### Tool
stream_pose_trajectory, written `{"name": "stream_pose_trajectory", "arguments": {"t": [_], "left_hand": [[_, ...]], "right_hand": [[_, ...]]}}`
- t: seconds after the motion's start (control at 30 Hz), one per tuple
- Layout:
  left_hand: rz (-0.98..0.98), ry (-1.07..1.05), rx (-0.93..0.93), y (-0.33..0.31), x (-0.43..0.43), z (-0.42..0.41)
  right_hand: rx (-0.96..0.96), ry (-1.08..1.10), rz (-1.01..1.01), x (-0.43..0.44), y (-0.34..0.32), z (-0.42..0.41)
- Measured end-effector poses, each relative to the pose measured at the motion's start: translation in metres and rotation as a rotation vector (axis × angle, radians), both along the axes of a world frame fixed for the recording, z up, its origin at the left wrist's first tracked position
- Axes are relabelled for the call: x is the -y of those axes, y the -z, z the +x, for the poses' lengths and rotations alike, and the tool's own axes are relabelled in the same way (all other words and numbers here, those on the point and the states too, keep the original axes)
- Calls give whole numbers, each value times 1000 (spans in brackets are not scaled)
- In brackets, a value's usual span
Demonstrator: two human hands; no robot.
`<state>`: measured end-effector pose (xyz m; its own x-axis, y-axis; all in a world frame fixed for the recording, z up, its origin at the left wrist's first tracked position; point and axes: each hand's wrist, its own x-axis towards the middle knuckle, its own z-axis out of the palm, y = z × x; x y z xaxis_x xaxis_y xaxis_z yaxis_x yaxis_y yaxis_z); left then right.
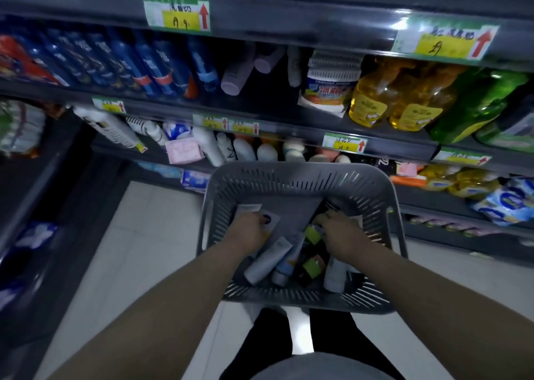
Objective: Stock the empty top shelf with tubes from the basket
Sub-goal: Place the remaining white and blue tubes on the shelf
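Tubes point(268, 259) heaped in the basket point(291, 177), right beneath and between both sets of fingers. Lying mostly flat, long axes running from the near wall toward the shelves, caps seemingly at the near end; a few crossed. Left hand point(251, 228) curled over a pale tube point(274, 220), apparently gripping it. Right hand point(338, 229) dug in among dark green-labelled tubes point(310, 264); grip impossible to tell. Top shelf point(289, 12) high above the fingers, surface hidden. Probably early: several left to lift.
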<state>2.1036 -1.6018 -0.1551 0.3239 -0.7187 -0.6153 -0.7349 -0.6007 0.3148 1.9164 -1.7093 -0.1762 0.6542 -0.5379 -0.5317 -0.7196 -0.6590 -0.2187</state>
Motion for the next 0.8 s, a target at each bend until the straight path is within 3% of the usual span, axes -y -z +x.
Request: {"name": "stream_pose_trajectory", "arguments": {"t": [0.33,0.43,0.6,0.8], "left_hand": [[55,-77,-23,22,5,-12],[41,-58,-51,26,9,-18],[7,-35,-75,31,14,-19],[37,5,-39,35,13,-16]], "right_hand": [[-156,94,109,18,40,-13],[-90,162,192,20,48,-13],[-81,-9,331,24,38,-9],[-97,-44,183,24,30,-9]]}}
